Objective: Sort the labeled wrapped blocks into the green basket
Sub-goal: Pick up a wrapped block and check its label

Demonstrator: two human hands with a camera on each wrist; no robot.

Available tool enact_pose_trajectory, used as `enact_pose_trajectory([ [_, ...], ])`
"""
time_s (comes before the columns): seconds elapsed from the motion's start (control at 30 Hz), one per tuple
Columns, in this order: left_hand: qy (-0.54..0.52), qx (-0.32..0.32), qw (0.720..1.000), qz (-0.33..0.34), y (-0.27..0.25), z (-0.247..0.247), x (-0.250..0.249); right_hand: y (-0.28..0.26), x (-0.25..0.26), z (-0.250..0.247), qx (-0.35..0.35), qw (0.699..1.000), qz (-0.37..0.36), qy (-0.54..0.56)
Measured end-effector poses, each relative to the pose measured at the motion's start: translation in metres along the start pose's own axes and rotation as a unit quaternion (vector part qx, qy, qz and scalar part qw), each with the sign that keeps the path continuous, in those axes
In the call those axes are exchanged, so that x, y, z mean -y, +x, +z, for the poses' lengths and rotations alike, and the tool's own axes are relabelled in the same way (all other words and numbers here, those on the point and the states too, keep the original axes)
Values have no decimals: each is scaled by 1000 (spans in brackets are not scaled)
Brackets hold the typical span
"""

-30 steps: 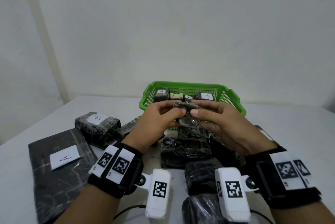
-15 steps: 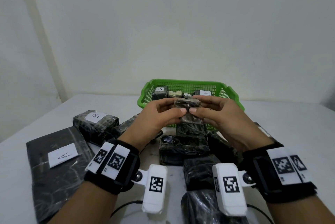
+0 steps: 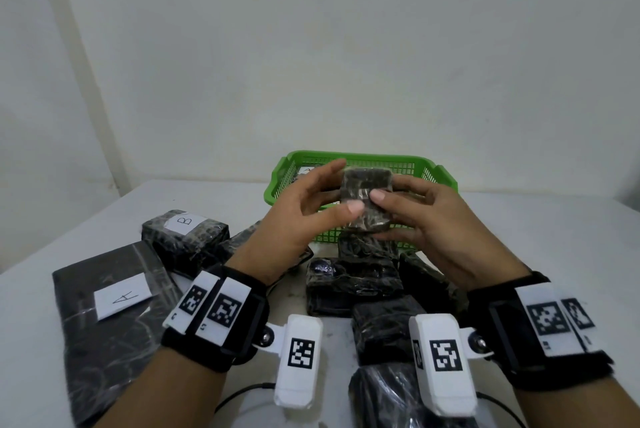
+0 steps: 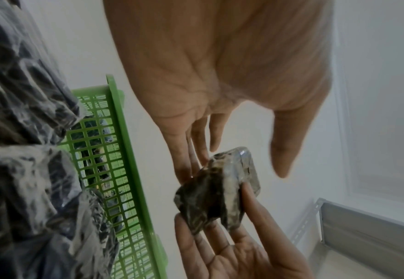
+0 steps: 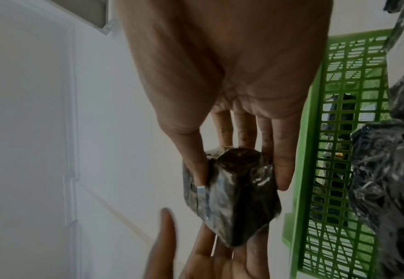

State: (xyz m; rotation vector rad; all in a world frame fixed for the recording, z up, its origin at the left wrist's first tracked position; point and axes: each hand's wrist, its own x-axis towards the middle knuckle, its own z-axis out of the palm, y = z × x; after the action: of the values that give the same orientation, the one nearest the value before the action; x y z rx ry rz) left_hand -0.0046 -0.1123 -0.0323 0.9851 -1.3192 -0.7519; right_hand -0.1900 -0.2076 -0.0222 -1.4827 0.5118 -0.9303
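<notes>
A small dark wrapped block (image 3: pixel 365 199) is held upright in the air in front of the green basket (image 3: pixel 363 156); no label shows on the face toward me. My right hand (image 3: pixel 393 192) pinches it, thumb on the near face and fingers behind. My left hand (image 3: pixel 346 187) lies open at its left side. The left fingers (image 4: pixel 196 162) touch the block (image 4: pixel 215 198), and the left thumb (image 4: pixel 283 166) stands clear of it. In the right wrist view the block (image 5: pixel 239 198) sits between the right thumb and fingers. The hands hide most of the basket's contents.
A block labeled B (image 3: pixel 187 237) and a flat dark package labeled A (image 3: pixel 114 316) lie at the left. Several dark wrapped blocks (image 3: pixel 353 282) are piled below my hands, in front of the basket. A white wall stands behind the table.
The block has risen and turned so its broad face points toward me. Both hands went up with it, and the left thumb has come off it.
</notes>
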Motion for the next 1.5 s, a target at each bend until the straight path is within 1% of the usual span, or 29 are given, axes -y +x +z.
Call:
enact_pose_trajectory([
  [0.07,28,-35,999,19,1,0,0,0,-1,-2,4,1000,-18,-16],
  [0.13,31,-54,997,38,2,0,2,0,-1,-1,14,1000,-15,-8],
  [0.27,18,-42,997,59,1,0,2,-2,3,1,51,998,23,18],
  [0.33,14,-27,998,63,1,0,3,-2,3,3,46,998,30,34],
  [0.4,19,-6,999,50,-1,-1,3,-1,1,5,18,999,19,48],
  [0.47,25,12,1000,13,-2,0,2,1,-2,4,2,999,2,49],
  [0.57,29,-5,999,-32,-2,3,-1,2,-2,2,1,999,-14,29],
  [0.7,32,-35,999,-24,-1,2,0,1,-1,2,9,999,-26,19],
  [0.8,30,-26,999,-16,-1,0,1,1,-2,2,0,999,-51,6],
  [0.87,34,-33,999,-8,-1,0,2,2,-1,2,4,998,-59,4],
  [0.93,29,-43,999,1,0,-2,3,1,-1,1,18,998,-57,4],
  [1.0,17,-36,999,4,-1,-3,3,1,-1,-1,29,998,-56,-2],
  [1.07,17,-20,1000,4,-2,-4,2,0,0,-2,30,998,-58,-16],
  [1.13,28,-28,999,10,-1,-3,4,0,-1,-2,23,998,-60,-28],
  [1.23,27,-71,997,24,2,-1,6,1,0,0,12,999,-40,-20],
  [1.3,28,-89,995,33,3,-2,7,-1,4,3,19,999,-1,32],
  [1.4,52,-93,993,47,2,-3,6,-5,12,9,49,993,54,89],
  [1.5,49,-83,995,35,1,-2,5,-5,13,9,43,993,63,93],
])
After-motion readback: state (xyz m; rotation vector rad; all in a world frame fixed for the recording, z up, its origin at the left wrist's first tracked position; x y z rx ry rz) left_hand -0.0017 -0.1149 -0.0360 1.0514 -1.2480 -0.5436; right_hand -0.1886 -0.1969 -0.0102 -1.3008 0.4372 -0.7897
